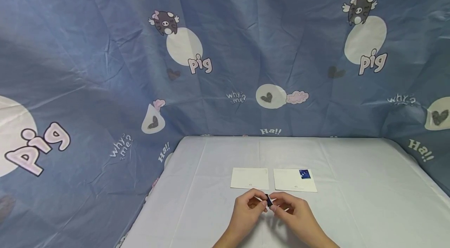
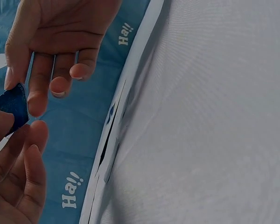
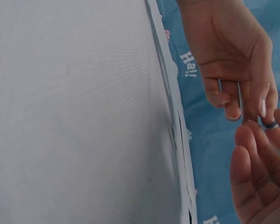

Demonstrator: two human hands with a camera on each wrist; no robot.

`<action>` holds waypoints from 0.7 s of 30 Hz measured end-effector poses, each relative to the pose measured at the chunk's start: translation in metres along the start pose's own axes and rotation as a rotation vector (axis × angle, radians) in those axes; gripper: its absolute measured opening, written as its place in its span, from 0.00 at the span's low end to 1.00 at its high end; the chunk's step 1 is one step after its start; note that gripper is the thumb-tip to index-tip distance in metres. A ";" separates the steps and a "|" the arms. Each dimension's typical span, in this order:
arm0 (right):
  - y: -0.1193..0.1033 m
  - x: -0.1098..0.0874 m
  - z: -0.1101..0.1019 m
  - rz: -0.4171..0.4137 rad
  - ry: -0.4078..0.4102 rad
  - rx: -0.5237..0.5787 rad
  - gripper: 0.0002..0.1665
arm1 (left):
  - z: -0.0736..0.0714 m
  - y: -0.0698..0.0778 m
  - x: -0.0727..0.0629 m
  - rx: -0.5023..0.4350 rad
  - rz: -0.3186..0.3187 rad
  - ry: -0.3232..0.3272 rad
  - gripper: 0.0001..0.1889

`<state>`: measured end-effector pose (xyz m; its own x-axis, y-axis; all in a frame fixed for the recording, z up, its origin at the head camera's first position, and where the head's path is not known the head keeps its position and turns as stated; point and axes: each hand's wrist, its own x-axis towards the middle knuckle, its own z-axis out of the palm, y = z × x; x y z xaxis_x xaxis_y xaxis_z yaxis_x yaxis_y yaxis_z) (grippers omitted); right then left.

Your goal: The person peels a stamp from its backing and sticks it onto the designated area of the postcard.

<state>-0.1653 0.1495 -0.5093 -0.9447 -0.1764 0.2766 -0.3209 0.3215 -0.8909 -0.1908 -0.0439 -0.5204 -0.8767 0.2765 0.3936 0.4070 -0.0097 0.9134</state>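
Between my two hands is a small dark blue stamp (image 1: 268, 200), its edge finely toothed in the left wrist view. My left hand (image 1: 247, 209) pinches one side of it between thumb and forefinger. From the other side, the thumb and forefinger of my right hand (image 1: 296, 209) pinch it too. It looks bent or tilted, and fingers hide part of it. Just beyond the hands lie two white cards side by side. The left card (image 1: 249, 178) has a faint mark at its top right corner. On the right card (image 1: 288, 181), a blue stamp (image 1: 304, 174) sits at that corner.
A white cloth (image 1: 358, 197) covers the table under the cards and hands. Blue fabric (image 1: 228, 45) printed with pigs and words hangs behind the table and along its sides.
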 end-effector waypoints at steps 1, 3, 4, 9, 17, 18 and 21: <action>0.000 0.000 0.000 -0.005 -0.003 0.006 0.12 | 0.000 0.000 0.000 0.001 -0.002 0.004 0.05; 0.001 0.000 0.000 -0.009 -0.008 0.018 0.12 | 0.000 0.000 0.000 0.001 -0.009 0.012 0.06; 0.001 0.000 0.000 -0.011 -0.011 0.024 0.12 | 0.001 0.000 0.000 0.002 -0.009 0.015 0.07; 0.002 0.001 0.000 0.005 -0.010 0.032 0.12 | 0.002 0.000 0.000 0.003 0.000 0.025 0.08; 0.004 0.002 0.001 0.012 0.006 -0.007 0.12 | 0.002 -0.002 0.000 0.015 -0.020 0.047 0.08; 0.004 0.002 0.001 0.011 0.006 -0.007 0.12 | 0.002 -0.002 0.000 0.016 -0.018 0.050 0.08; 0.005 0.002 0.001 -0.003 0.008 -0.007 0.12 | 0.002 -0.001 0.001 0.024 -0.030 0.055 0.09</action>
<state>-0.1686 0.1501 -0.5136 -0.9442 -0.1698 0.2821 -0.3240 0.3272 -0.8877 -0.1911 -0.0416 -0.5213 -0.9012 0.2227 0.3719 0.3859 0.0211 0.9223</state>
